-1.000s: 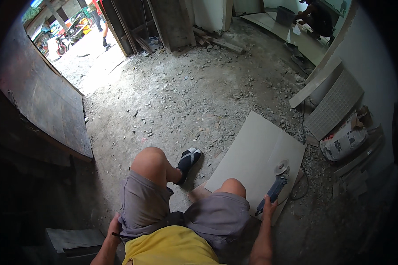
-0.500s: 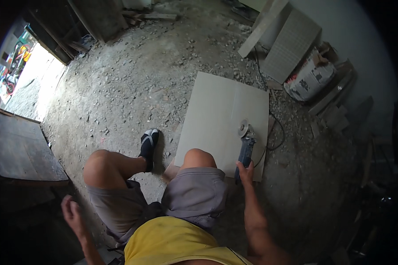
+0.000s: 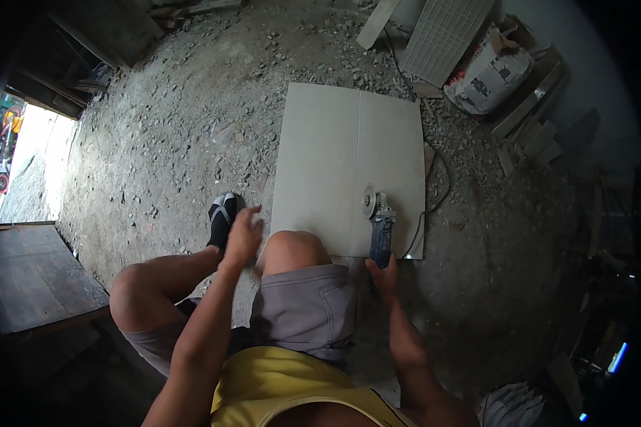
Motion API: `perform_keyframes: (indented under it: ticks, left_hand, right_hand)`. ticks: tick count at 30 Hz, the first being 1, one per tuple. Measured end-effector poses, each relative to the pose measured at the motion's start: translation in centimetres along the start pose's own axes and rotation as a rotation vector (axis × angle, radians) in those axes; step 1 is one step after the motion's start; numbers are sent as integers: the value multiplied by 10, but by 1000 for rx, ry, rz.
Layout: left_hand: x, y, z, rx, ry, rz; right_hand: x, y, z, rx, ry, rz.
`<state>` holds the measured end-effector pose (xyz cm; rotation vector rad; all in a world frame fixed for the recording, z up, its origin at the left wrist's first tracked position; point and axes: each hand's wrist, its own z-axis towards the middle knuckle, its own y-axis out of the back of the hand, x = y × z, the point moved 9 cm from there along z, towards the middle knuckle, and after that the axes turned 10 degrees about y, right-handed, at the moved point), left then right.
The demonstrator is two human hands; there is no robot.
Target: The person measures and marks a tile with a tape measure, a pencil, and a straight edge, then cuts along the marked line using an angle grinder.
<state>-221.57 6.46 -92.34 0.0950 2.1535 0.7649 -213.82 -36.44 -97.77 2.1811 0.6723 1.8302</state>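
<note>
An angle grinder (image 3: pixel 381 238) with a dark body and a round disc is held upright in the picture by my right hand (image 3: pixel 384 276), which is closed around its rear end. Its disc is over a large pale tile (image 3: pixel 315 160), right of a thin straight line running down the tile; whether they touch I cannot tell. My left hand (image 3: pixel 243 236) is beside my knee, near the tile's left edge and my foot. It holds nothing, and its fingers are apart and partly stretched out.
A power cord (image 3: pixel 445 188) loops off the tile's right side. Rubble (image 3: pixel 185 135) covers the floor. Toward the wall are a leaning gridded panel (image 3: pixel 449 39), a white sack (image 3: pixel 493 80) and board offcuts (image 3: pixel 538 142). A dark flat board (image 3: pixel 39 277) lies at left.
My left hand has swung from the far lower left across to the tile's left edge. The grinder in my right hand has shifted slightly left over the tile, and the view has tilted down.
</note>
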Motion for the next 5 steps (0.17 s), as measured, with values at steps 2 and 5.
perform_keyframes:
  ticks: [2, 5]
  left_hand:
    - [17, -43, 9, 35, -124, 185]
    - [110, -125, -75, 300, -534, 914]
  right_hand:
    - [-2, 3, -10, -16, 32, 16]
    - [-8, -5, -33, 64, -41, 52]
